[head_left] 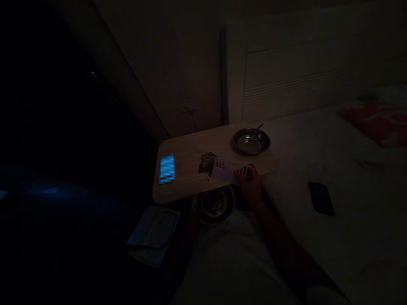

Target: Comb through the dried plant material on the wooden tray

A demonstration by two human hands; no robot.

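Note:
My right hand is closed on the right end of a white plastic piece with a row of slots. Its left end meets a loose heap of small dark bits on a light wooden tabletop. Just below the table's near edge, a round metal bowl has some small bits in it. At the bowl's left rim, my left hand grips it, though its fingers are mostly lost in the dark.
Another metal bowl, with a handle sticking out, stands at the table's back right. A lit phone screen lies at the left. A dark phone and a red cloth item lie on the bed. A flat package sits lower left.

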